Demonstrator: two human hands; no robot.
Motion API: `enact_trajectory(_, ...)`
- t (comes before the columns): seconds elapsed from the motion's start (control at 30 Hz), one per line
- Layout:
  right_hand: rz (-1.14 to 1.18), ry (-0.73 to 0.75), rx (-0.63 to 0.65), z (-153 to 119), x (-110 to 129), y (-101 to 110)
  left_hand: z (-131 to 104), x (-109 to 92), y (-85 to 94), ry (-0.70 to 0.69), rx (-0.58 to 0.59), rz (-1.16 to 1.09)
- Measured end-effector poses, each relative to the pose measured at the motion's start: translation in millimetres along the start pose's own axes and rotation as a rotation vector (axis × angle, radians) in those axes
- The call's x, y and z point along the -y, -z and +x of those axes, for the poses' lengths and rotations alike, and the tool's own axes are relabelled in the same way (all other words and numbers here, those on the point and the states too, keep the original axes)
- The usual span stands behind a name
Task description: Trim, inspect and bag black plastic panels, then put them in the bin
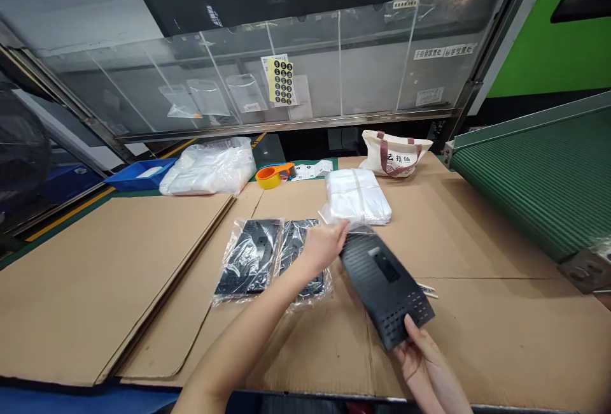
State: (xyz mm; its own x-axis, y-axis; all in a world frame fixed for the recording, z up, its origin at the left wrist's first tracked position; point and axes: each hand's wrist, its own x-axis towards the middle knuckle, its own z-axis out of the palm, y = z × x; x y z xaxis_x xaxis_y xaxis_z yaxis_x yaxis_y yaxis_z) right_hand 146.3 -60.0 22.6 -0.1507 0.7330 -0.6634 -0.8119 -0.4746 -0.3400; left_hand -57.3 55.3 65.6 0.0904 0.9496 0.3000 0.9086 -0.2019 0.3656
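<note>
Black perforated panel (pixel 363 274) slants above the cardboard sheeting (pixel 496 344), near a banded plastic-bag stack (pixel 346 194), probably for easy reach. Left hand (pixel 326 245) clenches the panel's upper end; right hand (pixel 422 360) grasps the lower, thumb on top, seemingly for support.

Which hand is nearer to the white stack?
Left. The left hand is just in front of the white stack, at the black panel's far end; the right hand is farther from it, at the panel's near end.
</note>
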Motion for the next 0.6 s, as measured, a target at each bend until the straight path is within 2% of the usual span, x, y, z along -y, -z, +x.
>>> enact_trajectory(0.07, -0.020, 0.028, 0.006, 1, 0, 0, -5, -8, -3.2, -0.060, -0.004, 0.093)
enact_trajectory(0.2, -0.183, -0.025, 0.083, 1, -2, -4, -11, -21, -7.7, -0.172, -0.033, 0.214)
enact_trajectory(0.37, -0.104, 0.076, 0.050, 1, -16, -8, -18, -30, -9.4, -0.296, -0.085, 0.283)
enact_trajectory(0.47, -0.180, 0.017, 0.105, 4, -24, -11, -23, -32, -10.5, -0.381, -0.141, 0.330)
enact_trajectory(0.53, -0.142, 0.029, 0.098, 7, -27, -13, -27, -34, -10.5, -0.421, -0.140, 0.325)
enact_trajectory(0.6, -0.059, 0.101, 0.072, 8, -29, -17, -31, -37, -9.2, -0.450, -0.106, 0.301)
